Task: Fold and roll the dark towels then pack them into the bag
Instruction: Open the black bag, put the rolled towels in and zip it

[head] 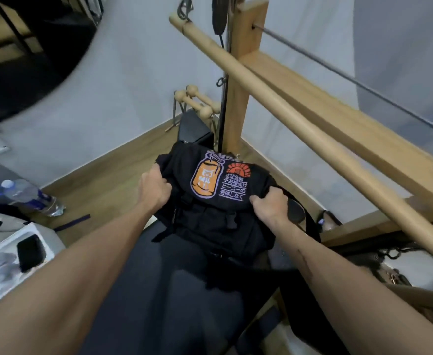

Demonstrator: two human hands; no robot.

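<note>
A black backpack lies on a dark padded bench in front of me. Its top flap carries an orange and purple print with lines of script. My left hand grips the left edge of the flap. My right hand grips the right edge, near a black shoulder strap. No dark towels show in this view; whether any are inside the bag is hidden.
A wooden frame with a long round bar crosses close on the right. A plastic water bottle lies on the wooden floor at left. A white box holding a black phone sits lower left. Wooden dumbbells stand in the far corner.
</note>
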